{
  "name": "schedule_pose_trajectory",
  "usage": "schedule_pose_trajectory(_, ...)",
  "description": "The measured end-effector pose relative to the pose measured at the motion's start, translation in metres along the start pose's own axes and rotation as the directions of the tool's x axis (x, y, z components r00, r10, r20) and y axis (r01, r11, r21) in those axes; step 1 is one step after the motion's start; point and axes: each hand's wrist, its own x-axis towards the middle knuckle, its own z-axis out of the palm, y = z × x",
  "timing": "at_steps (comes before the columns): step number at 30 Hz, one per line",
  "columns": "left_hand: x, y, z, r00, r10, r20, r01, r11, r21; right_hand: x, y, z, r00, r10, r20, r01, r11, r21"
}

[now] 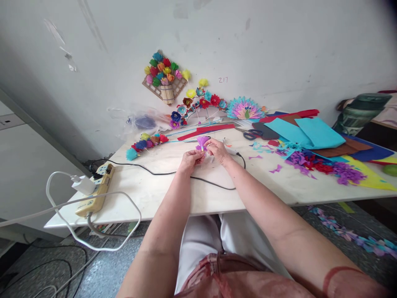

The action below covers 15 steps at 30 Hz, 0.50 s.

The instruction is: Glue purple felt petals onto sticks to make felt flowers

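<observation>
Over the middle of the white table (pixel 164 198), my two hands meet around a small purple paper flower (pixel 203 141). My left hand (pixel 192 160) pinches the flower low down, near its base. Thumb and fingers of my right hand (pixel 218 150) are closed on the petals from the right. A white tool (pixel 232 152) with a black cord lies just beyond my right hand, partly hidden by it. Small purple paper pieces (pixel 275 169) are scattered to the right.
A power strip (pixel 98 194) with a white charger (pixel 83 185) sits at the left edge. Black scissors (pixel 252 134) lie behind my hands. Folded blue paper sheets (pixel 319 132) and a green bottle (pixel 361 111) stand right. Finished paper flowers (pixel 204 102) line the wall.
</observation>
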Motion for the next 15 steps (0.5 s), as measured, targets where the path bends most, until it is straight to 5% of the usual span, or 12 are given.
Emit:
schedule_pose_trajectory(5, 0.0002, 0.0005, -0.0004, 1.0, -0.015, -0.013, 0.015, 1.0, -0.006, -0.0001, 0.0018, -0.0014, 0.999, -0.003, -0.053, 0.0, 0.997, -0.075)
schedule_pose_trajectory(15, 0.0009, 0.0, -0.0021, 0.999, -0.029, 0.036, 0.031, 0.998, -0.062, -0.0006, 0.0027, 0.0002, 0.999, 0.024, 0.038, -0.019, 0.993, -0.118)
